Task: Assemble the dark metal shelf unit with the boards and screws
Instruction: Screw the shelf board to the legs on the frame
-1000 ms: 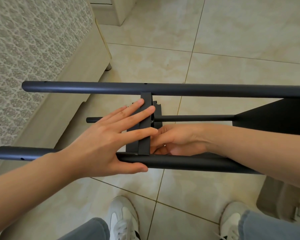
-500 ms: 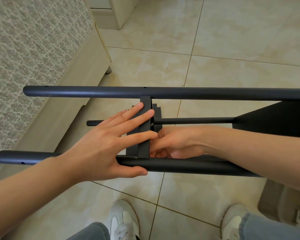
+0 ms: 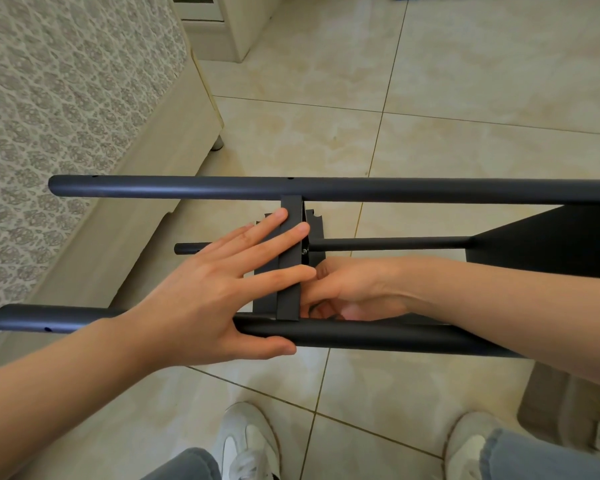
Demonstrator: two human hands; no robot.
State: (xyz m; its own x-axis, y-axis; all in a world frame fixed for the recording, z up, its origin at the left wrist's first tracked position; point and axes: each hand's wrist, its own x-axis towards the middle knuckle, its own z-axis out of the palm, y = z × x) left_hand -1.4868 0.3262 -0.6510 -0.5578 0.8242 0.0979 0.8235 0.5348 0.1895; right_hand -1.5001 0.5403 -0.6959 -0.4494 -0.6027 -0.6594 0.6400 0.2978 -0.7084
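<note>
Left hand spread flat on board | right hand curled behind it, hold unclear

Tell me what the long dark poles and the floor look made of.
Poles: probably metal tube with a matte dark coating; soft sheen, small drilled holes. Floor: likely glazed ceramic tile, possibly stone; grout lines, glossy beige marbling.

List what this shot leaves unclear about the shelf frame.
Head view:
- Right hand: fingertips partly behind the board and fingers of the left hand; what it holds can't be told.
- Screw: too small to tell how far in it is.
- Far tube and near tube: right ends cut off by the frame edge.
- Panel: partly hidden by the right forearm and the edge.
</note>
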